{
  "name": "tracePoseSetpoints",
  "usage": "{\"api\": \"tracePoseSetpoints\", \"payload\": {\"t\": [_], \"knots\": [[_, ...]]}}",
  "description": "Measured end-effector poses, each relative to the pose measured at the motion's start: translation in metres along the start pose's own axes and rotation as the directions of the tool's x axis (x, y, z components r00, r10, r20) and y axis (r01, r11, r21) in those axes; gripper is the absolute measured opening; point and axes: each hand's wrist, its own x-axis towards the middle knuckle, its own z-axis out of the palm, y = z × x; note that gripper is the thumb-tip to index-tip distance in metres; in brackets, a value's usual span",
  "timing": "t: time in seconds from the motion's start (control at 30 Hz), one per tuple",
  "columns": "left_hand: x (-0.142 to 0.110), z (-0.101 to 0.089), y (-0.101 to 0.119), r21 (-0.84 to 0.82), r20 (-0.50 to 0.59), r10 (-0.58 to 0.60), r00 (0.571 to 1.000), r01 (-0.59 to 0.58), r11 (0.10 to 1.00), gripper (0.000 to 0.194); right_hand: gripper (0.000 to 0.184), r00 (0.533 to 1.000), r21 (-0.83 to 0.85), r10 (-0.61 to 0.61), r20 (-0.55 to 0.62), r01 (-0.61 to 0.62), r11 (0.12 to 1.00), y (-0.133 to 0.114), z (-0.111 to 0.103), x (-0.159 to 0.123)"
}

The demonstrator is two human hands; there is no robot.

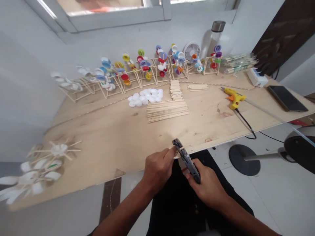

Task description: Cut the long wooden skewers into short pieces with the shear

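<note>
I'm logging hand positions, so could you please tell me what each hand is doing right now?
Left hand: closed, seemingly pinching a thin stick at the dark tool's head.
Right hand: closed around the dark tool.

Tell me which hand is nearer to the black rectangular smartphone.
Right. The right hand, holding the dark grey metal hand tool, is left of the smartphone and lower in view; the left hand, at the tool's other end, is farther left.
</note>
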Motion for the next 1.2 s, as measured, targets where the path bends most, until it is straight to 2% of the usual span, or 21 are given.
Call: {"api": "tracePoseSetpoints", "payload": {"t": [0.1,0.2,0.3,0.4,0.53,0.7,0.83,1.0,1.1,1.2], "knots": [[0.001,-0.002,0.000,-0.166,0.042,-0.039,0.998,0.045,0.985,0.024,0.009,1.000,-0.029,-0.015,-0.009,0.015,0.999,0.002,-0.001,-0.001],[0.005,-0.007,0.001,-0.327,0.160,-0.096,0.982,0.145,0.934,0.021,0.007,1.000,-0.053,-0.022,-0.017,0.021,0.998,0.003,-0.002,-0.001],[0.012,-0.014,0.001,-0.437,0.320,-0.139,0.937,0.276,0.856,0.025,0.008,0.998,-0.061,-0.049,-0.032,0.047,0.997,0.004,-0.004,-0.002],[0.020,-0.020,0.000,-0.536,0.429,-0.122,0.895,0.361,0.763,0.029,0.008,0.997,-0.060,-0.076,-0.035,0.073,0.996,0.005,-0.008,-0.003],[0.029,-0.024,-0.001,-0.642,0.470,-0.071,0.880,0.396,0.656,0.029,0.006,0.996,-0.060,-0.086,-0.032,0.084,0.995,0.006,-0.012,-0.003],[0.035,-0.024,0.003,-0.674,0.473,-0.063,0.879,0.407,0.617,0.029,0.003,0.995,-0.080,-0.093,-0.048,0.089,0.993,0.007,-0.015,-0.004],[0.039,-0.024,0.006,-0.667,0.469,-0.061,0.881,0.399,0.629,0.029,0.007,0.994,-0.104,-0.092,-0.064,0.085,0.991,0.010,-0.016,-0.002],[0.045,-0.018,0.006,-0.613,0.461,-0.039,0.886,0.350,0.708,0.031,0.006,0.996,-0.122,-0.059,-0.064,0.051,0.991,0.017,-0.019,0.000],[0.044,-0.010,0.007,-0.525,0.430,-0.047,0.902,0.292,0.799,0.031,0.008,0.996,-0.120,-0.035,-0.082,0.025,0.992,0.019,-0.020,0.002],[0.041,0.000,0.012,-0.294,0.330,-0.088,0.940,0.191,0.936,0.026,0.008,0.997,-0.072,-0.014,-0.082,0.008,0.997,0.019,-0.022,0.005]]}}
